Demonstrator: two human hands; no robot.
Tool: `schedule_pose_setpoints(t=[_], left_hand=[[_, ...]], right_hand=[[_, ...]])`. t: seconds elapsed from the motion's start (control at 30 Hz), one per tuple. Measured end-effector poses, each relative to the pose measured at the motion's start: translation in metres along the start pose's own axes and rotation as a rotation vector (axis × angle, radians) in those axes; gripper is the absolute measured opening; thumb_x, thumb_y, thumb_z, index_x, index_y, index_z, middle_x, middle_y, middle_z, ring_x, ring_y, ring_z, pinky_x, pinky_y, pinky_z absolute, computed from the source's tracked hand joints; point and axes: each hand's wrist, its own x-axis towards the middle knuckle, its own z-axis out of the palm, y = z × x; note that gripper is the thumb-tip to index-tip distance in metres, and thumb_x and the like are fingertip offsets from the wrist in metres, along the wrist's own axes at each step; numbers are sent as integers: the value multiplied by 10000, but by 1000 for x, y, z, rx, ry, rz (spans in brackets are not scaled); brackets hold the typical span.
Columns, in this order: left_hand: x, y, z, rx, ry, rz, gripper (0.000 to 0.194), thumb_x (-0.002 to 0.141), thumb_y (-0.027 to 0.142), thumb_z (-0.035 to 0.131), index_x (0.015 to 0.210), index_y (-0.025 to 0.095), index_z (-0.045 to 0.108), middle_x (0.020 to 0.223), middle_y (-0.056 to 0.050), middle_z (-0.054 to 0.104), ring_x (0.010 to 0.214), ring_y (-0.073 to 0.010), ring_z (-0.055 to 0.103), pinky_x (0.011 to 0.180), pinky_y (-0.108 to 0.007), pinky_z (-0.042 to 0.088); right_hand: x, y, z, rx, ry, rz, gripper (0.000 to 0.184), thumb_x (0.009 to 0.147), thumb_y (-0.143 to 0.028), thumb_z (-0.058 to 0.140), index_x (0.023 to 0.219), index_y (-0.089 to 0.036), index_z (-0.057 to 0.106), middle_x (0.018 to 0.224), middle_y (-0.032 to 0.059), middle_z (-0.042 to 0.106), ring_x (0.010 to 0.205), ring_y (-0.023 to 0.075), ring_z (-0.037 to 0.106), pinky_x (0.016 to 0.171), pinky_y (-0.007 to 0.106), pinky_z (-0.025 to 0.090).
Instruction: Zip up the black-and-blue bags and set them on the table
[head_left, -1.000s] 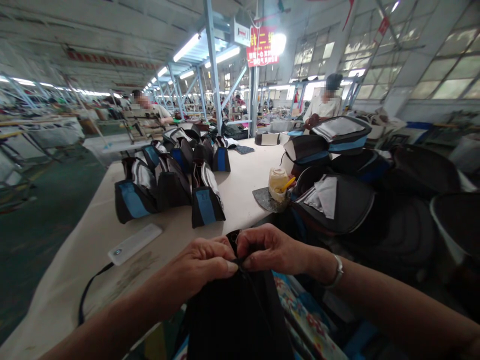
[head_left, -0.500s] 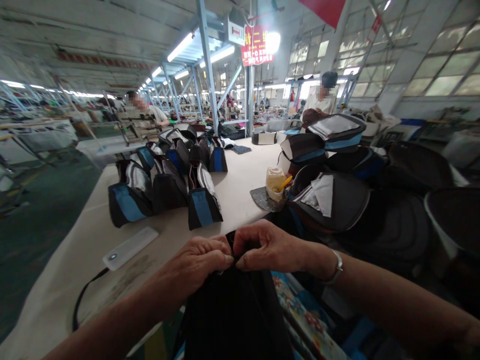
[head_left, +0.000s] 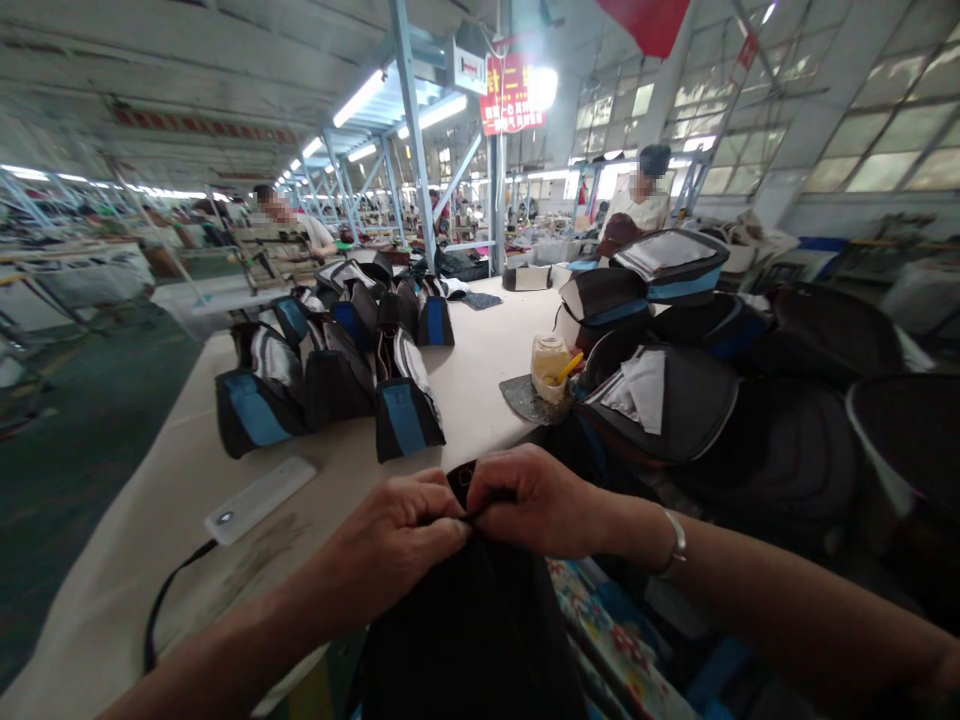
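Note:
A dark black bag (head_left: pixel 472 640) of fabric lies across my lap at the front edge of the table. My left hand (head_left: pixel 409 530) pinches its upper edge between thumb and fingers. Right beside it, my right hand (head_left: pixel 536 500) grips the same edge, with the fingertips of both hands almost meeting. A small ring-like detail shows on a dark flap just beyond the fingertips. What exactly lies between the fingers is hidden. On the table ahead stands a black bag piece with a blue panel (head_left: pixel 406 415).
Several black and blue bag pieces (head_left: pixel 259 410) stand on the pale table (head_left: pixel 480 370). A white power bank (head_left: pixel 259 498) with a cable lies left. A jar (head_left: pixel 550 365) with a yellow-handled tool sits on a dark slab. Bags (head_left: pixel 675 400) pile up right. Two people work farther back.
My hands have shifted slightly at the bag's edge, and the right fingers have curled in closer. More of the dark flap with the ring-like detail shows.

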Motion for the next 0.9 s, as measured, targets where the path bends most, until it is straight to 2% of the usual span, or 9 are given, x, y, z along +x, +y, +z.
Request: schedule_pose_setpoints(t=[0.07,0.13,0.3,0.4,0.53,0.6,0.7,0.8,0.9], left_hand=[[-2,0,0,32,19,36,253,878,243,561,647,145,592,801,15,527,721,-111,499,662,-248,362],[-3,1,0,33,12,48,269,894,237,554,644,144,590,810,16,540,717,-105,499,654,-239,363],[-6,3,-2,56,-23,50,295,927,249,547,655,146,595,817,20,556,701,-99,501,670,-228,376],[-8,1,-1,107,-40,71,302,951,257,529,682,151,614,824,8,551,717,-105,519,673,-229,382],[-15,-9,9,275,65,220,287,977,242,474,774,151,656,850,-30,559,767,-127,544,705,-250,384],[-18,-12,12,327,81,236,292,989,240,445,829,148,671,867,-42,561,779,-132,549,705,-256,381],[-21,-9,10,295,53,190,282,981,259,473,829,153,686,845,-33,551,761,-128,543,683,-251,375],[-21,-1,1,158,-49,92,293,949,290,541,710,156,644,801,-5,520,707,-114,505,654,-243,365],[-17,2,-7,-20,-137,-30,373,982,386,489,714,153,604,810,0,518,706,-123,474,653,-248,363]], right_hand=[[-3,3,2,-212,62,-181,102,753,-74,567,821,-113,631,742,6,569,637,89,475,587,214,348],[-7,5,3,-364,85,-296,105,808,-97,549,890,-124,608,816,28,563,669,106,471,598,234,349],[-14,7,3,-624,-23,-386,146,892,-86,459,1021,-131,511,932,89,550,781,169,484,605,265,375],[-18,10,5,-600,-13,-400,213,875,-65,464,1073,-142,474,979,94,557,823,175,509,633,261,413],[-22,16,8,-622,44,-473,252,892,-70,440,1133,-135,477,998,102,579,822,174,532,655,267,448],[-24,16,7,-663,33,-509,277,909,-80,433,1178,-119,486,994,105,590,805,173,538,648,266,455],[-26,10,5,-678,-1,-559,282,932,-110,454,1209,-115,508,995,100,597,789,166,539,657,263,462],[-28,4,2,-595,10,-565,262,900,-74,461,1149,-116,533,1026,103,591,834,153,545,699,245,470],[-29,2,2,-511,29,-557,269,860,-25,450,1096,-113,546,1036,110,579,884,146,539,739,228,471]])
